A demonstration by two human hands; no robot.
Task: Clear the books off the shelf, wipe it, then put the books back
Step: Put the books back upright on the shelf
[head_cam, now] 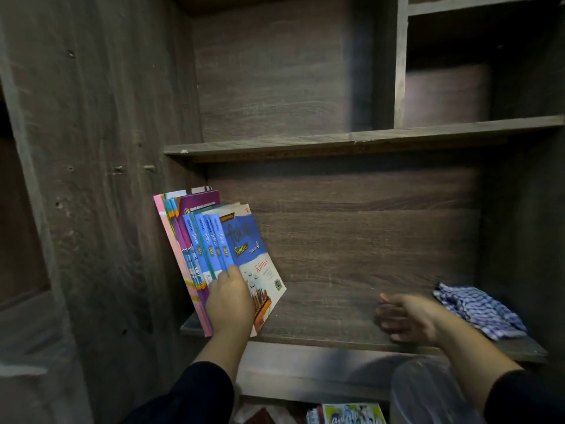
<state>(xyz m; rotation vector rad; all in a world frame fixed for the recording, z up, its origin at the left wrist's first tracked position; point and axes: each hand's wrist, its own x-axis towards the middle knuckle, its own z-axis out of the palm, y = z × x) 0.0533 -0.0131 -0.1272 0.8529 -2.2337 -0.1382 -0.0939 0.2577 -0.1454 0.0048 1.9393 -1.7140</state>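
The left hand [230,304] presses against the spines of a row of books [214,252], fingers curled over them; whether it grips one cannot be told. The books stand leaning at the shelf's [321,332] 9 o'clock end, against the side wall: blue spines, a pink cover outermost, and a blue-and-white workbook [260,264] facing out. The right hand [406,318] hovers empty, fingers loosely spread and blurred. At 3 o'clock lies a crumpled blue checked cloth [480,310].
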